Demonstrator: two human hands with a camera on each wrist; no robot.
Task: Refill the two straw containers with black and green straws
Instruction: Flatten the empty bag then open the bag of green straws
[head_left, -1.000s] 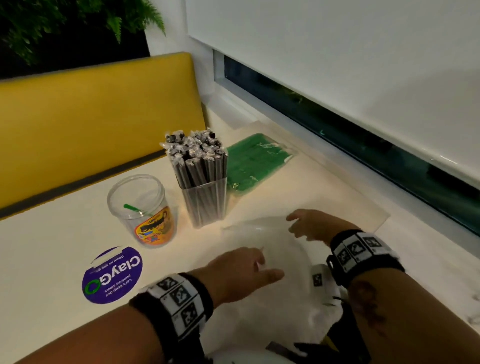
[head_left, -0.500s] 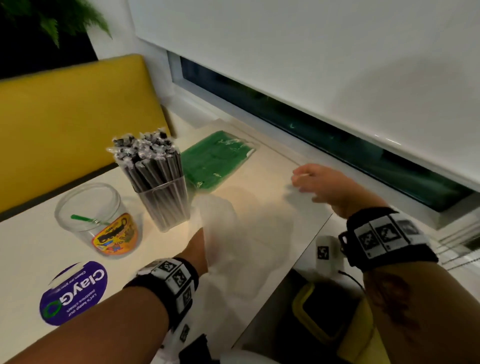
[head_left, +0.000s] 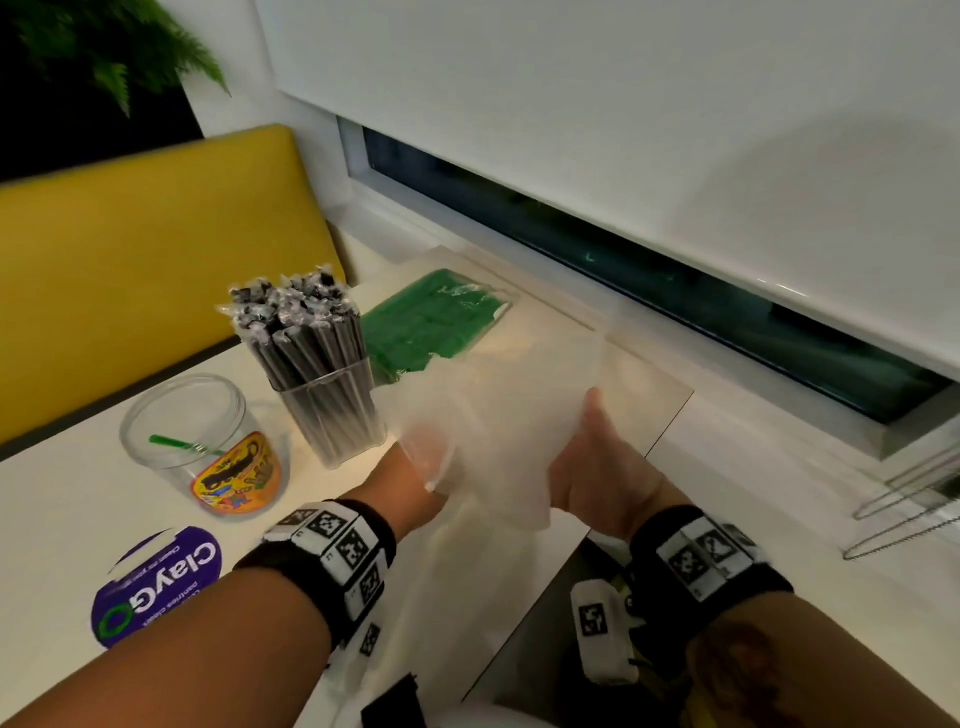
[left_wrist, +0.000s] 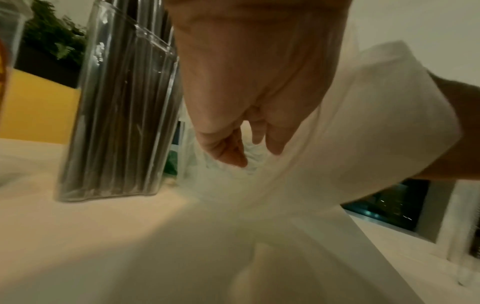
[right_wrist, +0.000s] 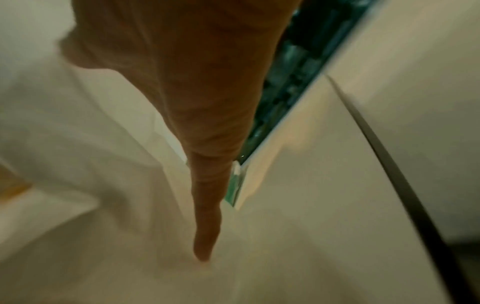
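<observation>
A square clear container stands packed with wrapped black straws. To its left a round clear jar holds one green straw. A sealed pack of green straws lies flat behind the square container. Both hands hold an empty clear plastic bag up off the table, in front of the pack. My left hand grips its left side with curled fingers, the film draped over them. My right hand grips the right side, thumb on top.
The white table carries a purple round sticker at the near left. A yellow bench back runs behind it. A window sill and lowered blind lie to the right, with a wire rack on the sill.
The bag lay flat on the table under my hands; the right hand then reached out toward the window. Now both hands have the bag raised between them.
</observation>
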